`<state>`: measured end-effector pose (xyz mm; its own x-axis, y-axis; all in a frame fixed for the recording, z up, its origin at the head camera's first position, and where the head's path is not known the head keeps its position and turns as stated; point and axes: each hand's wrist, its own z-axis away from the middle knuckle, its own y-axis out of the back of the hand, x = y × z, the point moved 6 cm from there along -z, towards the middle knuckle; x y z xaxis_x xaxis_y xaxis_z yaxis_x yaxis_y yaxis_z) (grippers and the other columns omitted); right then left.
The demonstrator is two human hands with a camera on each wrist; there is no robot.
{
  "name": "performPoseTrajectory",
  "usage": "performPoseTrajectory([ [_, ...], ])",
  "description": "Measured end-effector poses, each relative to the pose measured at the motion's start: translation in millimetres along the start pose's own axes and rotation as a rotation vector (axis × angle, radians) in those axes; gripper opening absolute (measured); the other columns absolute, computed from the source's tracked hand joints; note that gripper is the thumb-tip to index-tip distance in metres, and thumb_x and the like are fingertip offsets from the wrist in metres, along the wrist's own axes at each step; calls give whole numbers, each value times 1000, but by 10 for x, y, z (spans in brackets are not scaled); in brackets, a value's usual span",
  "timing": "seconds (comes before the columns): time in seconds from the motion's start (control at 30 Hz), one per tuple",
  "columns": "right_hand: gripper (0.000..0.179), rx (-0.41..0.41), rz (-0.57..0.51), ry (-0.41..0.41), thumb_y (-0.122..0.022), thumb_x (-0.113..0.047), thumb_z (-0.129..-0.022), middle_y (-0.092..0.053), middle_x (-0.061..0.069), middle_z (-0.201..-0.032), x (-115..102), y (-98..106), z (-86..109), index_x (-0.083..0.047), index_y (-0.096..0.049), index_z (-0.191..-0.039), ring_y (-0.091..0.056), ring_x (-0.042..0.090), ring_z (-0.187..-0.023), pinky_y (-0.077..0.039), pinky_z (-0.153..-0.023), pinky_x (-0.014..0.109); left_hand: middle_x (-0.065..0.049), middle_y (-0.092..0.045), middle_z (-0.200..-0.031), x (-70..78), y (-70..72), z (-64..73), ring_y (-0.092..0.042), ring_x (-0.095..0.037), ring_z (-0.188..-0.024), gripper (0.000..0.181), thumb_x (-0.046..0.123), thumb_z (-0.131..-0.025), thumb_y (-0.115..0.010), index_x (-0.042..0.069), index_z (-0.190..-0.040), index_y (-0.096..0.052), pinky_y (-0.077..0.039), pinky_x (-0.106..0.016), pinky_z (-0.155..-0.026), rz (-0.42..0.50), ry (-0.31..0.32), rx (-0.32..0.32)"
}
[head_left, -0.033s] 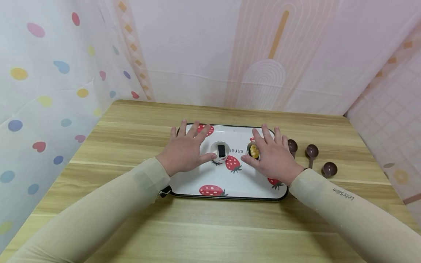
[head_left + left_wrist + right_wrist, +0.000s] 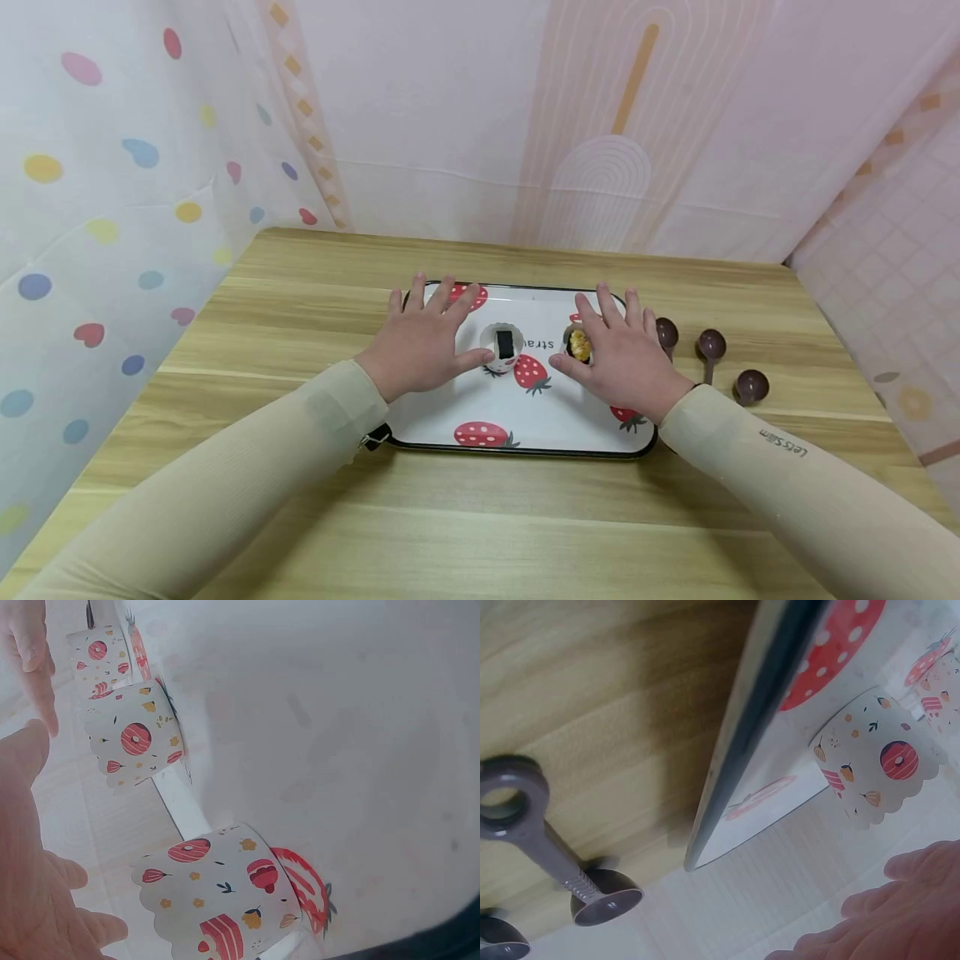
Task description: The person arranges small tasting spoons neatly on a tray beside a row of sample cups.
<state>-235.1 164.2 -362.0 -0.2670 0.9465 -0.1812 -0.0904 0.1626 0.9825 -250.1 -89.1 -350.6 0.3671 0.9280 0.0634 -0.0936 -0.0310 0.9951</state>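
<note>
Both hands are held with fingers spread and straight over a white strawberry-print tray. My left hand is above the tray's left part, its thumb tip overlapping the rim of a scalloped paper cup in the head view. Inside that cup is a small black-and-white sushi-like piece. Below the left hand, another printed paper cup shows in the left wrist view; the head view hides it. My right hand partly covers a third paper cup, which contains a yellow-topped piece. Neither hand grips anything.
Dark brown measuring scoops lie right of the tray: one close by the right hand, one farther out, and one nearer the front. A black rim edges the tray on the wooden table. Printed curtains hang behind and beside it.
</note>
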Motion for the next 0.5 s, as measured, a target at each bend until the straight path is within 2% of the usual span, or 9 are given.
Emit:
performPoseTrajectory([
  [0.23, 104, 11, -9, -3, -51, -78, -96, -4, 20, -178, 18, 16, 18, -12, -20, -170, 3, 58, -160, -5, -123, 78, -18, -13, -177, -17, 9, 6, -5, -58, -160, 100, 79, -95, -50, 27, -171, -13, -10, -77, -124, 34, -2, -2],
  [0.5, 105, 5, -23, -14, -50, -79, -96, -2, 20, -178, 78, 33, 29, -12, -18, -170, 5, 57, -160, -4, -123, 79, -20, -15, -177, -137, 72, 42, -5, -58, -159, 100, 75, -97, -54, 20, -171, -15, -11, -78, -123, 61, -8, 21],
])
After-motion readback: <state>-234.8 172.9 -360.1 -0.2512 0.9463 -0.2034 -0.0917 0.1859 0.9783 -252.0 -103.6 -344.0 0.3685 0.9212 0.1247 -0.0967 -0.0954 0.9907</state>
